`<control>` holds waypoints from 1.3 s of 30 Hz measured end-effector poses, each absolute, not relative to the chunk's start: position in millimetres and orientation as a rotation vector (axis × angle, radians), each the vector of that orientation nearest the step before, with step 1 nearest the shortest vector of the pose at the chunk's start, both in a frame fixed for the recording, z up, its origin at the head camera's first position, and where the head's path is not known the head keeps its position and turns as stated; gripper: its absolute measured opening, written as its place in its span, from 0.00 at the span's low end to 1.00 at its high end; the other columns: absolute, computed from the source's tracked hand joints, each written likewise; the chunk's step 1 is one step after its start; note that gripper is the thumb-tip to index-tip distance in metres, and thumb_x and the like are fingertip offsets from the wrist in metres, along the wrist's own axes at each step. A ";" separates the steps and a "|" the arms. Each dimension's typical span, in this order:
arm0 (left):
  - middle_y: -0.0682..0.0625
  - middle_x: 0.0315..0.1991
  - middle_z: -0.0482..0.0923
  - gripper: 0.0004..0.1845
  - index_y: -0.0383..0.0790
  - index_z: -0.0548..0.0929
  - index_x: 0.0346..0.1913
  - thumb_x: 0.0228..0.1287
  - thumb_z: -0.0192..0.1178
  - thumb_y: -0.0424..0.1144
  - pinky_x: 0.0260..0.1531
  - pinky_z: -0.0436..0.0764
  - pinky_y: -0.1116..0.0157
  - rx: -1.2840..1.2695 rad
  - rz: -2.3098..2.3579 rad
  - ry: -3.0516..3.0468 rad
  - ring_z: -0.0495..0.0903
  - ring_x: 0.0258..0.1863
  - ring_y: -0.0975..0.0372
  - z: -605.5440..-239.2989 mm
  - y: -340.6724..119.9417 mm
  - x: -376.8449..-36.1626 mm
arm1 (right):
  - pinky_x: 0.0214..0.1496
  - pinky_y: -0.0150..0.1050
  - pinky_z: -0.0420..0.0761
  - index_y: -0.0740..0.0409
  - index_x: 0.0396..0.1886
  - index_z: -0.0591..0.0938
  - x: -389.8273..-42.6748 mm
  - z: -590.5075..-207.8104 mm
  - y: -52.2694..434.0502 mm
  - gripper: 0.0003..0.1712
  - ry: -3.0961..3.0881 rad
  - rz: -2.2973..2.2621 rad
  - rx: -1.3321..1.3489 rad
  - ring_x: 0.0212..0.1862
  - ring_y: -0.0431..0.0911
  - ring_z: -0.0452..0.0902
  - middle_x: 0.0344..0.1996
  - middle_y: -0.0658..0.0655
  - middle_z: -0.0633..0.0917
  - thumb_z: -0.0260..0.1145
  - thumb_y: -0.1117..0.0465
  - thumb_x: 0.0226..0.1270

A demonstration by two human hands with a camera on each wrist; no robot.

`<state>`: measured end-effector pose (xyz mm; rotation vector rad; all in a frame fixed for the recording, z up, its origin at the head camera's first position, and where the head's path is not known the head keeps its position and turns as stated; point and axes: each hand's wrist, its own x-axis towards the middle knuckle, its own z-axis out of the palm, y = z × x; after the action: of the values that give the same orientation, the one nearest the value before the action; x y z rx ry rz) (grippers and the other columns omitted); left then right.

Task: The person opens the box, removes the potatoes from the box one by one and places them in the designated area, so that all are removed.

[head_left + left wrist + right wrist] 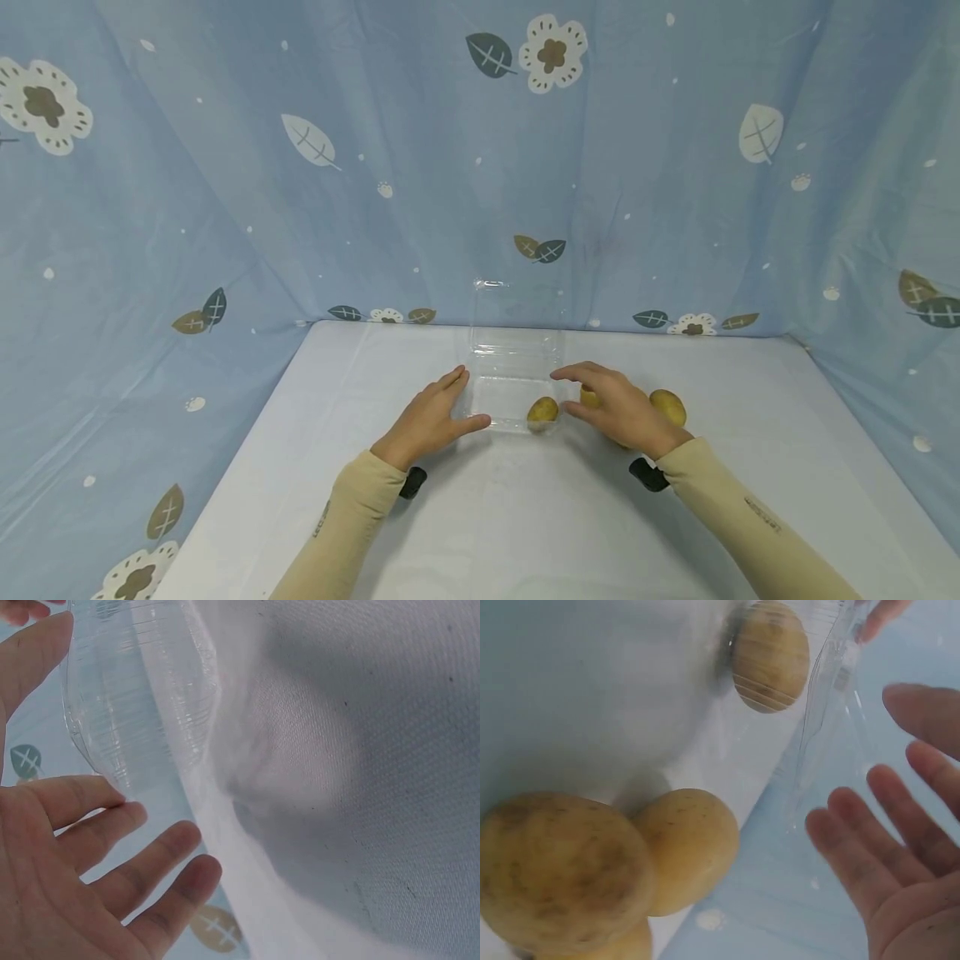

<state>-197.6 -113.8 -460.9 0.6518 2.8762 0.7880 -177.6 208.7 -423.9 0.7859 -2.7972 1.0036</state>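
Observation:
A clear plastic clamshell box (501, 380) stands on the table with its lid (517, 312) raised at the back. One potato (542, 410) sits in its front right corner. My left hand (433, 419) is at the box's left side, thumb and fingers spread; in the left wrist view a fingertip is right at the plastic edge (101, 769). On the other side my right hand (618, 410) hovers by the right wall, fingers extended and palm bare in the right wrist view. Beneath and beside it lie more potatoes (667, 407), partly hidden by the hand.
The right wrist view shows a large potato (562, 870) against a smaller one (690, 851), with part of another below. A white cloth covers the table (495, 525). Behind it hangs a blue patterned curtain (435, 167), close to the raised lid.

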 end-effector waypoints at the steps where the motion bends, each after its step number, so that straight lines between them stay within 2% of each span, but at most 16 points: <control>1: 0.45 0.80 0.54 0.53 0.34 0.59 0.78 0.64 0.62 0.69 0.73 0.61 0.51 0.652 0.789 2.877 0.58 0.76 0.49 -460.8 -113.9 -197.5 | 0.53 0.49 0.83 0.42 0.64 0.81 -178.6 -423.0 207.0 0.29 -2.808 0.995 0.801 0.57 0.51 0.80 0.60 0.46 0.81 0.75 0.61 0.65; 3: 0.45 0.80 0.54 0.53 0.34 0.59 0.78 0.64 0.61 0.69 0.73 0.61 0.51 0.649 0.785 2.879 0.58 0.76 0.49 -460.5 -114.1 -197.2 | 0.49 0.46 0.83 0.40 0.64 0.80 -181.6 -421.8 203.5 0.29 -2.825 0.973 0.831 0.54 0.49 0.79 0.60 0.45 0.81 0.75 0.61 0.64; 5: 0.45 0.80 0.53 0.53 0.34 0.58 0.78 0.63 0.61 0.69 0.73 0.61 0.51 0.642 0.783 2.875 0.58 0.76 0.49 -460.3 -114.2 -197.1 | 0.48 0.46 0.83 0.42 0.63 0.81 -185.8 -421.6 200.2 0.29 -2.818 0.973 0.892 0.52 0.49 0.79 0.59 0.46 0.82 0.76 0.63 0.64; 11: 0.43 0.79 0.54 0.53 0.33 0.59 0.78 0.64 0.63 0.67 0.72 0.62 0.48 0.641 0.812 2.866 0.59 0.76 0.47 -459.9 -113.7 -197.2 | 0.57 0.51 0.81 0.57 0.60 0.82 -203.0 -424.6 191.1 0.24 -2.806 1.039 1.075 0.58 0.56 0.79 0.57 0.54 0.84 0.73 0.69 0.64; 15: 0.44 0.80 0.54 0.52 0.33 0.59 0.78 0.64 0.64 0.66 0.73 0.62 0.49 0.636 0.817 2.870 0.58 0.76 0.47 -459.6 -113.0 -197.4 | 0.57 0.52 0.80 0.57 0.60 0.83 -212.5 -427.5 185.8 0.25 -2.854 1.009 1.103 0.57 0.57 0.78 0.57 0.53 0.84 0.73 0.70 0.63; 22: 0.44 0.80 0.54 0.52 0.34 0.59 0.78 0.64 0.64 0.65 0.73 0.61 0.49 0.639 0.818 2.865 0.58 0.76 0.47 -460.2 -112.7 -197.6 | 0.59 0.49 0.80 0.60 0.59 0.83 -217.8 -429.5 175.6 0.26 -2.924 0.943 1.179 0.59 0.51 0.78 0.56 0.54 0.84 0.77 0.68 0.60; 32: 0.44 0.79 0.54 0.53 0.34 0.59 0.78 0.63 0.63 0.67 0.73 0.62 0.49 0.638 0.804 2.874 0.59 0.76 0.47 -459.8 -112.1 -197.6 | 0.59 0.47 0.80 0.62 0.57 0.85 -219.1 -433.5 168.6 0.23 -2.989 0.861 1.183 0.56 0.53 0.81 0.53 0.54 0.86 0.76 0.66 0.61; 39: 0.45 0.79 0.54 0.52 0.34 0.60 0.78 0.63 0.64 0.66 0.73 0.62 0.50 0.631 0.814 2.880 0.59 0.76 0.48 -461.5 -112.4 -198.1 | 0.48 0.37 0.83 0.59 0.47 0.89 -219.2 -439.6 165.7 0.11 -2.939 0.762 1.247 0.45 0.43 0.83 0.44 0.52 0.87 0.73 0.63 0.67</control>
<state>-198.1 -112.4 -461.5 0.6312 2.8799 0.8139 -219.2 165.7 -439.6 1.2466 -2.9395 0.7618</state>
